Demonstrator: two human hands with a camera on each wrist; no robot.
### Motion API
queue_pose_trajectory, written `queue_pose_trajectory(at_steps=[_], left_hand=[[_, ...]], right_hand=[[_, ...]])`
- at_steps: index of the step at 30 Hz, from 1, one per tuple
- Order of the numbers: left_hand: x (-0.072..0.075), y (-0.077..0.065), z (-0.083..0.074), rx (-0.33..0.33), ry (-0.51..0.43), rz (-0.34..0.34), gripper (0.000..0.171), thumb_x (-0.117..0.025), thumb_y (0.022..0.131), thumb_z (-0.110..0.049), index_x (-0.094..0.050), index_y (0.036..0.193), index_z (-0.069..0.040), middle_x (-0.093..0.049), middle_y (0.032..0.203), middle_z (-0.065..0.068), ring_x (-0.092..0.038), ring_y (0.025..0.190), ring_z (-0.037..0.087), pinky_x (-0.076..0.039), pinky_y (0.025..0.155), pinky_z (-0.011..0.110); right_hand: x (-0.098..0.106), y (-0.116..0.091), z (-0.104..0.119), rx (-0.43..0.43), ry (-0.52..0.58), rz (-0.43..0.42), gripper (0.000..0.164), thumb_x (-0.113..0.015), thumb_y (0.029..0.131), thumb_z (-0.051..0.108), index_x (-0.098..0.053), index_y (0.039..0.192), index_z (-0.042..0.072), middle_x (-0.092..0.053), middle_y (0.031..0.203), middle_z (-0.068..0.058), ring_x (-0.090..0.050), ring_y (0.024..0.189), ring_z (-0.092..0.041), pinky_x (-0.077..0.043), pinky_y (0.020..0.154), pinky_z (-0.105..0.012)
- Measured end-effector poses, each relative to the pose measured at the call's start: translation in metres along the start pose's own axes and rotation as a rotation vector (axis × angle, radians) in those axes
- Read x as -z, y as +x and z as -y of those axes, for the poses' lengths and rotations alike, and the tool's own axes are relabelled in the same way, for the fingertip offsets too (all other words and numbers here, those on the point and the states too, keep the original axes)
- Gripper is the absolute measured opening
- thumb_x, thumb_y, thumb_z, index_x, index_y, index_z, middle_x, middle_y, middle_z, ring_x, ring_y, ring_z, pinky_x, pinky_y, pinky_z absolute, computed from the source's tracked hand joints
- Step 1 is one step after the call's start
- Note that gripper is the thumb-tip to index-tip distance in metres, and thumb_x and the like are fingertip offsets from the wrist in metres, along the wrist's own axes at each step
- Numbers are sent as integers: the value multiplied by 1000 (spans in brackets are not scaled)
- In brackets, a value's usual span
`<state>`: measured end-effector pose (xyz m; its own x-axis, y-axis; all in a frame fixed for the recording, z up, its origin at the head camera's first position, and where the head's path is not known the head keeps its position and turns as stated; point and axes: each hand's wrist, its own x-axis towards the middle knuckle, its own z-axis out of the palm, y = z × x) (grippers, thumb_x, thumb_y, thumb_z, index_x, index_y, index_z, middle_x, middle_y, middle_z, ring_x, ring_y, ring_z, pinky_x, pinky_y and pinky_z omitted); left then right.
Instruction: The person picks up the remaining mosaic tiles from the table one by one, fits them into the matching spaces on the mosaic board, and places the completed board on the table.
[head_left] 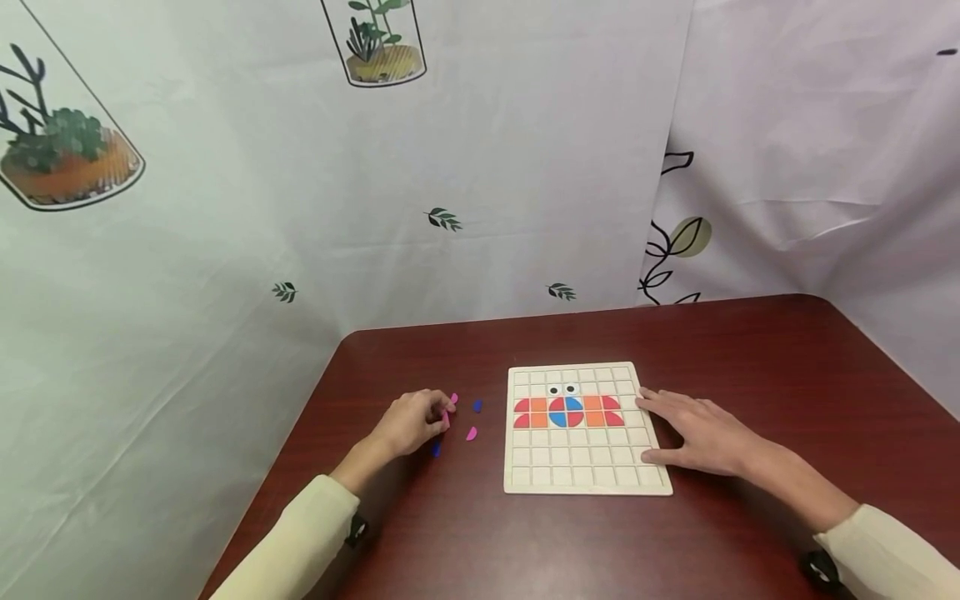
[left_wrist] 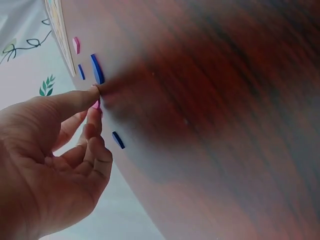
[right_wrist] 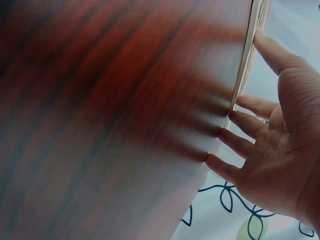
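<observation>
The left hand [head_left: 415, 421] pinches a small, thin pink piece [head_left: 446, 419] between thumb and fingertips — a light hold by the rim should suit, clear of the flat blue piece [head_left: 477, 406] right of the grip. Farther right, the spread right hand [head_left: 701, 433] touches the pale wooden grid board [head_left: 540, 458]; gentle pressure would steady it. The pink piece's long axis seems to run away from the person — its facing is hidden.

Pale cream sleeves [head_left: 298, 537], black devices [head_left: 820, 568] at wrists
</observation>
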<state>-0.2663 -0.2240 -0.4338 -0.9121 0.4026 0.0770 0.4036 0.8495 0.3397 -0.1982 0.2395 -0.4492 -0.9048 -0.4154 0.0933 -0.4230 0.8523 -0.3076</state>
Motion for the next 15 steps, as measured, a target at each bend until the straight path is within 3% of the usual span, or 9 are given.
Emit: queue_pose_trajectory(at_steps=[15], left_hand=[[0, 2, 4, -24, -64, -13, 13, -82, 95, -20, -73, 87, -26, -67, 81, -17, -59, 73, 5, -50, 73, 33]], right_hand=[[1, 0, 1, -6, 11, 6, 95, -83, 82, 65, -58, 150, 4, -51, 156, -23, -49, 140, -49, -43, 102, -70]])
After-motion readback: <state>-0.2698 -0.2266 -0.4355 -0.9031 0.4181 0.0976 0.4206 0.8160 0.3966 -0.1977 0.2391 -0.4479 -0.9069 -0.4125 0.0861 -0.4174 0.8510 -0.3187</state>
